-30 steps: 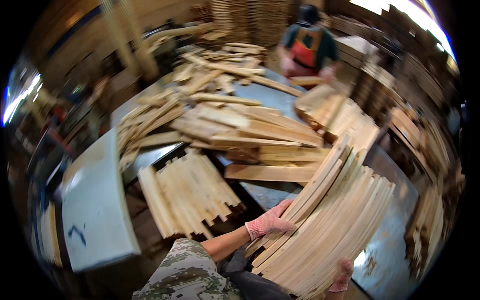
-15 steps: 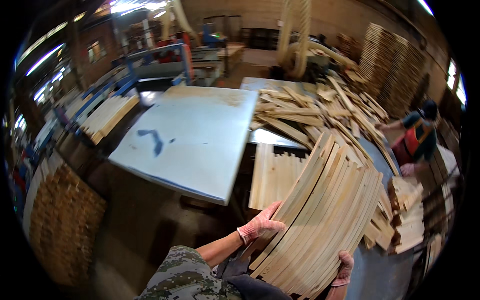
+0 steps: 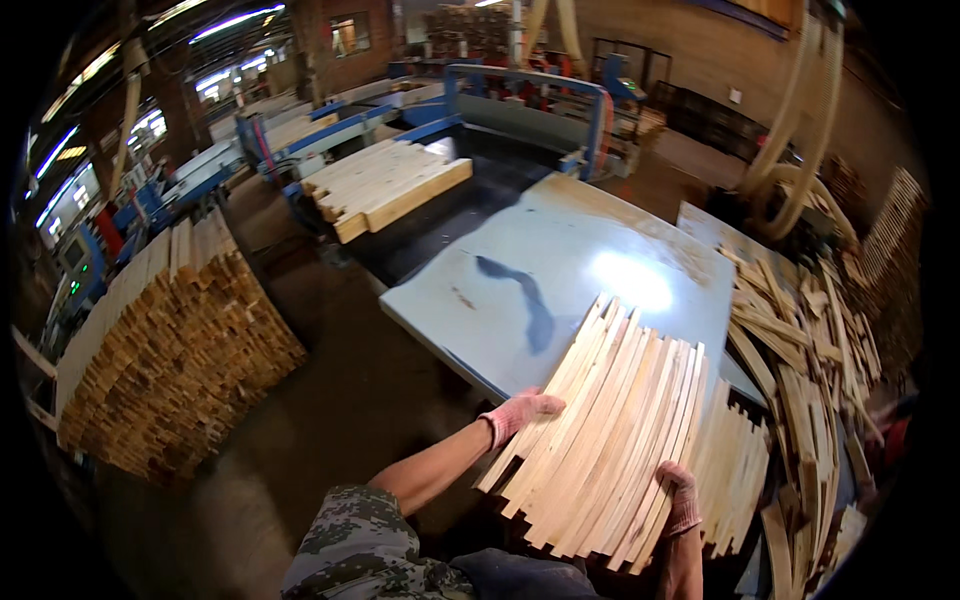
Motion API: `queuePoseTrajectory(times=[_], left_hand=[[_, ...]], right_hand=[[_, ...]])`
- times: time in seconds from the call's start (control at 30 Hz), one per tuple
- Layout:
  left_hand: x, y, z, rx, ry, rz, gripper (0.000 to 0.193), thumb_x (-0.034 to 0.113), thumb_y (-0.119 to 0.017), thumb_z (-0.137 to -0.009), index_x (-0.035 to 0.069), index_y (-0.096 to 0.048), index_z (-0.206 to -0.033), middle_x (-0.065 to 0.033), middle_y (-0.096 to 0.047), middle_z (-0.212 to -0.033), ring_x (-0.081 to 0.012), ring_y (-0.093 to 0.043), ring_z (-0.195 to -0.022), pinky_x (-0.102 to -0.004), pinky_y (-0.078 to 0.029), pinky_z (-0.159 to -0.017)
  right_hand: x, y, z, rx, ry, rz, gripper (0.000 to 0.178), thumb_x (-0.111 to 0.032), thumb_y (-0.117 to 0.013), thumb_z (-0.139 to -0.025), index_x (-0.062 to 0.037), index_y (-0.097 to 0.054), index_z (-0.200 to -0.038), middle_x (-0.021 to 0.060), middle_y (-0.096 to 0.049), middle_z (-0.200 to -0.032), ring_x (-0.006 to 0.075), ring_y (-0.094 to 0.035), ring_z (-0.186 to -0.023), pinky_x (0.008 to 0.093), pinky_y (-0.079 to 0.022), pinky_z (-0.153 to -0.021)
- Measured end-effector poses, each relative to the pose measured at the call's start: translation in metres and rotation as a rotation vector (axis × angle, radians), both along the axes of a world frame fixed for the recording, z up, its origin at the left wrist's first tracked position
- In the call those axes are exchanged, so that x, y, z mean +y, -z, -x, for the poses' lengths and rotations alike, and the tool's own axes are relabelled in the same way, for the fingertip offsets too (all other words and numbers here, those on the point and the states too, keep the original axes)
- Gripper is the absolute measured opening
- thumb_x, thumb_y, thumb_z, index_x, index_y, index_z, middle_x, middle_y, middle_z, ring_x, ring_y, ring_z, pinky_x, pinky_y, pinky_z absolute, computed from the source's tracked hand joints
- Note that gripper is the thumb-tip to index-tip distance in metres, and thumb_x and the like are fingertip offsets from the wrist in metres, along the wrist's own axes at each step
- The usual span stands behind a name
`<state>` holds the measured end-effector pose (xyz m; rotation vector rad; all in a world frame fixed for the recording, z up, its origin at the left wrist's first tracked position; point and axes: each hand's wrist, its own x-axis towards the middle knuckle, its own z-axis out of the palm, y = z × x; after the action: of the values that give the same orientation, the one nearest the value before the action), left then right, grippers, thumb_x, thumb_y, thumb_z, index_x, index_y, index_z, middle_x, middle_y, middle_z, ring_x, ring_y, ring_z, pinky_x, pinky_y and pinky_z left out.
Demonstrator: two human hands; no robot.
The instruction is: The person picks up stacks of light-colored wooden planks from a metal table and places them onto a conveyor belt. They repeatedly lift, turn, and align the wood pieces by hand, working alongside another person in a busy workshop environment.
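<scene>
In front of you, low in the view, your two gloved hands carry a bundle of thin wooden slats (image 3: pixel 610 430) fanned out side by side. Your left hand (image 3: pixel 520 412) presses flat against the bundle's left edge, fingers spread over the near slats, so it is clamping rather than curling round them. Your right hand (image 3: pixel 680 500) cups the lower right corner from beneath, with the fingers wrapped up over the slat ends. The bundle hangs tilted, its far end over the near corner of the pale blue table (image 3: pixel 560 270), its near end over the brown floor (image 3: pixel 330 400).

Just right of the bundle a second layer of slats (image 3: pixel 740 470) lies lower down, and beyond it a loose heap of scrap strips (image 3: pixel 800 350) spreads along the table's right side. A dark smear marks the tabletop near its middle. To your left stands a tall stacked block of cut timber (image 3: pixel 170 350). Farther off, a stack of boards (image 3: pixel 385 180) rests on a blue-framed machine (image 3: pixel 520 100).
</scene>
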<state>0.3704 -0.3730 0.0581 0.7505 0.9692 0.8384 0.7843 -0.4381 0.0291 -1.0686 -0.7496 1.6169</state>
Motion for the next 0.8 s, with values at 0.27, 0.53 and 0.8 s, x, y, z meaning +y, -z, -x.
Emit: queuePoseTrajectory(times=[0.27, 0.53, 0.8], left_hand=[[0.124, 0.037, 0.136, 0.072, 0.003, -0.135, 0.076, 0.029, -0.082, -0.092, 0.001, -0.050, -0.155, -0.0171, -0.066, -0.140, -0.0260, -0.068, -0.120, -0.0430, -0.056, -0.104], [0.262, -0.065, 0.212, 1.266, 0.383, -0.229, 0.105, 0.084, -0.066, -0.084, 0.004, -0.059, -0.152, -0.0290, -0.059, -0.152, -0.0409, -0.059, -0.139, -0.0459, -0.046, -0.118], [0.347, -0.076, 0.350, 1.654, 0.210, -0.400, 0.120, 0.083, -0.062, -0.087, 0.006, -0.026, -0.171, -0.0252, -0.059, -0.146, -0.0390, -0.063, -0.130, -0.0500, -0.049, -0.108]], right_hand=[[0.100, -0.022, 0.153, -0.023, 0.051, 0.015, 0.012, -0.015, -0.069, -0.086, -0.0049, -0.063, -0.084, 0.0012, -0.063, -0.084, 0.0144, -0.059, -0.076, 0.0291, -0.049, -0.074], [0.217, 0.010, 0.237, 0.054, 0.202, 0.068, 0.015, -0.020, -0.072, -0.092, -0.0060, -0.071, -0.093, 0.0019, -0.067, -0.089, 0.0175, -0.064, -0.084, 0.0347, -0.055, -0.082], [0.349, -0.031, 0.452, -0.021, 0.190, 0.189, 0.017, -0.016, -0.072, -0.095, -0.0050, -0.070, -0.108, 0.0041, -0.070, -0.094, 0.0178, -0.069, -0.086, 0.0331, -0.058, -0.081]])
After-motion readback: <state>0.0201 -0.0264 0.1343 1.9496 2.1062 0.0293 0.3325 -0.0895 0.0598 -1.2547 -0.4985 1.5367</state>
